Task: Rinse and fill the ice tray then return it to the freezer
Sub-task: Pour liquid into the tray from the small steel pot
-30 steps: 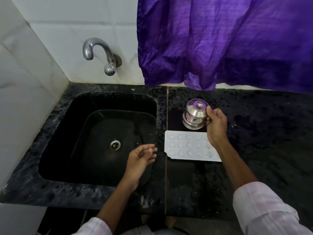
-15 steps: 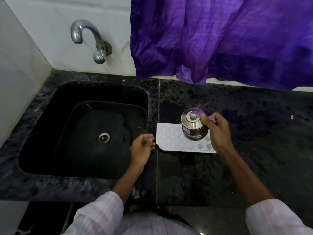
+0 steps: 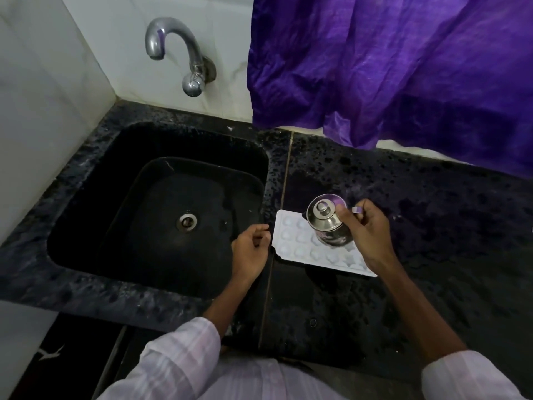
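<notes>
On the counter, right of the sink:
Ice tray: the white ice tray (image 3: 302,245) lies flat on the dark speckled counter (image 3: 432,226), its left end close to the sink's edge, at about 3 o'clock from the drain (image 3: 187,221).
Right hand: the right hand (image 3: 364,229) has its fingers curled tight round the handle of a small lidded steel jug (image 3: 327,222), holding it above the tray's middle.
Jug: it leans toward 9 o'clock with its lid on; whether anything is pouring cannot be told.
Left hand: the left hand (image 3: 251,249) is loosely half-curled and holds nothing, fingertips just beside the tray's left end at 9 o'clock; whether they touch it cannot be told.
Sink: the black sink (image 3: 95,215) sits below the steel tap (image 3: 176,50), no stream visible.
Curtain: a purple curtain (image 3: 389,62) hangs at 12 o'clock from the tray.
</notes>
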A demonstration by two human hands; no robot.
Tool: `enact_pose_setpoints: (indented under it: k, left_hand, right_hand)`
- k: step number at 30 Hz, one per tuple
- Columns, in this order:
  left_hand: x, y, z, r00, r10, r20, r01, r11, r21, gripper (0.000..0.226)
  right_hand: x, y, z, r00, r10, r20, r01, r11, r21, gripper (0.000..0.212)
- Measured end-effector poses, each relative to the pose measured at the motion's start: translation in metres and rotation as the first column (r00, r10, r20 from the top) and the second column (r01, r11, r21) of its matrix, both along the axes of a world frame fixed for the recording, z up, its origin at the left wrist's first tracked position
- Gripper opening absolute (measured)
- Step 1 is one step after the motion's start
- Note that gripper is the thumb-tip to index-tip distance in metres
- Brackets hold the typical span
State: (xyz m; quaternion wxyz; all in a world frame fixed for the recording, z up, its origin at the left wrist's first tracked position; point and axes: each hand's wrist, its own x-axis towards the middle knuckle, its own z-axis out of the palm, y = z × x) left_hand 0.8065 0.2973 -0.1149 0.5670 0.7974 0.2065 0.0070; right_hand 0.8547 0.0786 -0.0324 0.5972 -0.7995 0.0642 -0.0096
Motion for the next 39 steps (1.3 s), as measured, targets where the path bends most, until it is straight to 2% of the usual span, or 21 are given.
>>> enact_pose_setpoints:
  k: [11,15,23,39]
  left_hand:
    - [0.002,0.002,-0.004,0.998,-0.058,-0.027,0.058,0.998,0.012,0.022]
    - [0.003,0.002,-0.008,0.997,-0.068,-0.029,0.068,0.998,0.011,0.022]
    - [0.007,0.005,-0.012,0.996,-0.085,-0.035,0.086,0.996,0.008,0.021]
    - [0.01,0.008,-0.014,0.994,-0.091,-0.057,0.091,0.996,-0.015,0.017]
  right_hand:
    - [0.008,0.005,0.0,1.0,-0.006,0.003,0.006,0.999,-0.039,0.045]
    - [0.011,0.009,0.0,1.0,0.017,0.019,-0.015,0.992,-0.123,0.047]
    - [0.016,0.013,-0.001,0.999,0.032,0.026,-0.027,0.983,-0.184,0.048]
    - [0.019,0.019,0.003,0.996,0.075,0.038,-0.064,0.97,-0.236,0.047]
